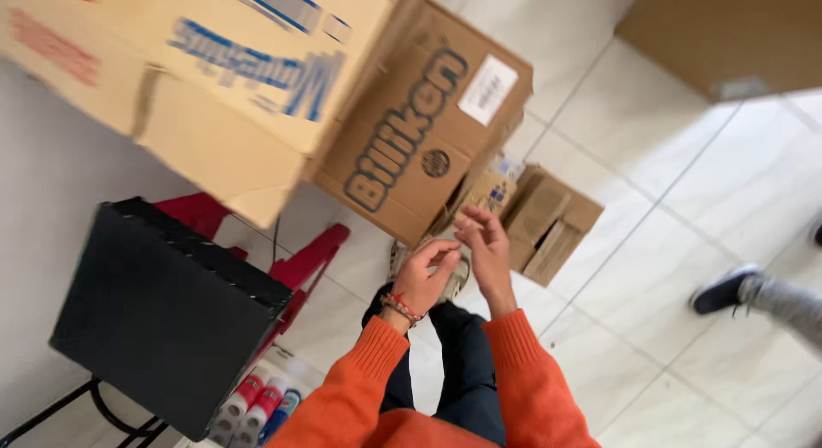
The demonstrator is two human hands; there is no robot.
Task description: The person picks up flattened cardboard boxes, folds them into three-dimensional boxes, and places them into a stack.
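**Our hands are meeting in front of the boxes**

We are holding our left hand [425,277] and right hand [485,247] close together, fingers curled and touching. We cannot tell if they are gripping anything; nothing shows between them. Just past our fingertips a small open box [548,221] is sitting on the white floor [651,191], flaps up. Beside it a big brown box [419,131] is leaning, with a paler box [214,71] next to it. To our left a black case [163,311] is resting on a red stand [300,259]. We think the unpacking is only starting: nothing is lying out yet.
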